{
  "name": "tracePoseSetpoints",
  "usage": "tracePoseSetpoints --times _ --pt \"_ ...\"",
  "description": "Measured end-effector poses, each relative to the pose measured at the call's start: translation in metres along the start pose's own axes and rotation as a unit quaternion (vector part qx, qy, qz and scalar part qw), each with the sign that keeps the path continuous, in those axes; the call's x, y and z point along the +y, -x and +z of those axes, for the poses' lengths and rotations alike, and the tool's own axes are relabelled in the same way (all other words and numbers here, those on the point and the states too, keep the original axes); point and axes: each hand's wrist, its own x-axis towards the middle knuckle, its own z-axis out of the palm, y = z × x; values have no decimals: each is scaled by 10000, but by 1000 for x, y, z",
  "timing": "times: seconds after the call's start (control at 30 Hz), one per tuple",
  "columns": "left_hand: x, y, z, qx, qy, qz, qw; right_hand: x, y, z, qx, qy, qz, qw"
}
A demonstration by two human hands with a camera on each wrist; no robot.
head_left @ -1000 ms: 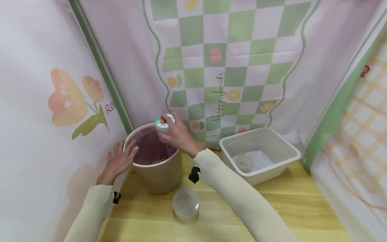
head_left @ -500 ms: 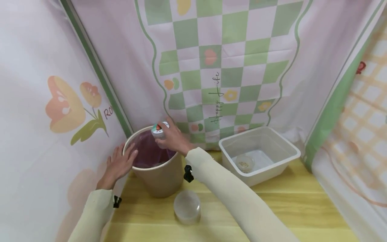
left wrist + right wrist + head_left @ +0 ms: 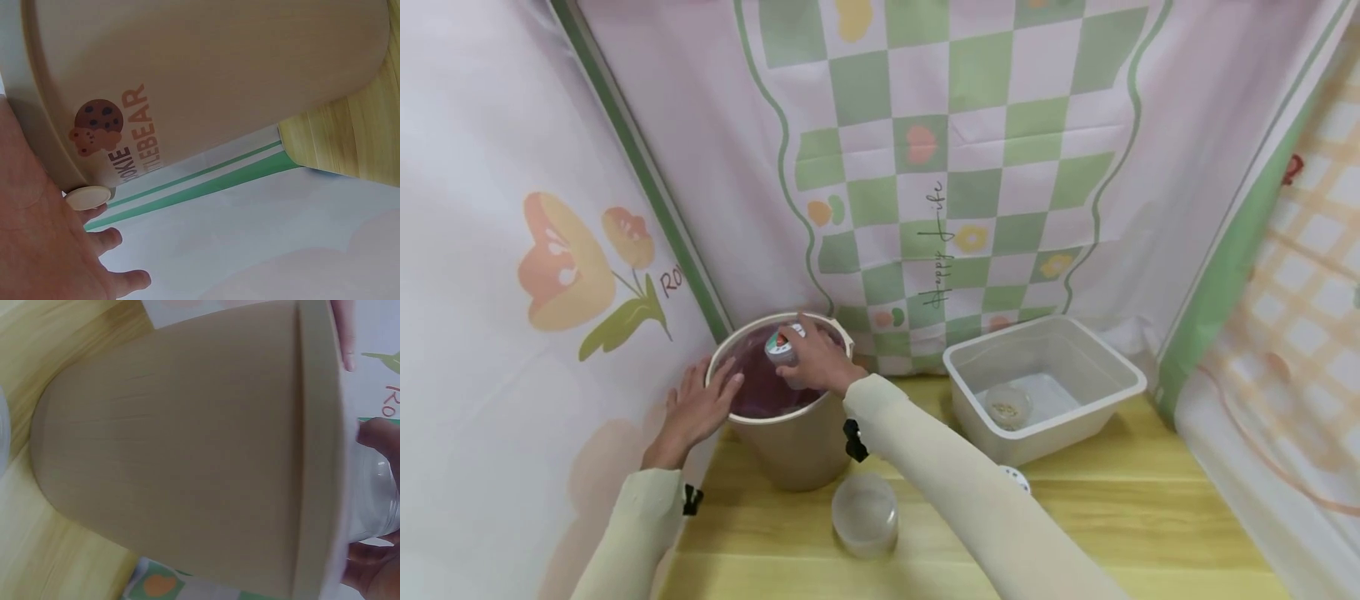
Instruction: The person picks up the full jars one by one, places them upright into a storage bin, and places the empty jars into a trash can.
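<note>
My right hand [image 3: 822, 360] grips a clear jar [image 3: 374, 494] by its sides. On top the jar has a printed lid [image 3: 781, 342] in white, green and red. Hand and jar are at the mouth of a beige bin [image 3: 801, 454], which is lined with a purple bag [image 3: 748, 375]. My left hand [image 3: 695, 410] rests on the bin's left rim, fingers spread and fairly straight. In the left wrist view a bear-and-cookie print [image 3: 97, 128] shows on the bin's side, near the left hand [image 3: 44, 225].
A clear round container [image 3: 865, 515] stands on the wooden table [image 3: 1120, 533] in front of the bin. To the right is a whitish basin [image 3: 1093, 412] holding a small clear tub [image 3: 1006, 407] with yellowish bits. A white dotted disc [image 3: 1015, 477] peeks out beside my right forearm.
My right hand has moved left and down with the jar, lower into the bin's mouth. The white dotted disc has come into view by the forearm. My left hand stays at the rim.
</note>
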Motion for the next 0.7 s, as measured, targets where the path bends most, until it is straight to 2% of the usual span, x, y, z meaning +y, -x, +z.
tracePoseSetpoints --times 0.2,0.37,0.5,0.7 --pt "-2 2 2 -83 -3 -57 9999 0 7 10 69 526 -243 9983" --pt "-4 3 1 -105 55 -85 9999 1 15 10 204 971 -286 9947" --pt "-3 3 -1 -77 37 -55 9999 7 23 6 291 959 -249 9947" --pt "1 2 -1 -81 -3 -6 10000 26 45 -2 361 527 -256 9976"
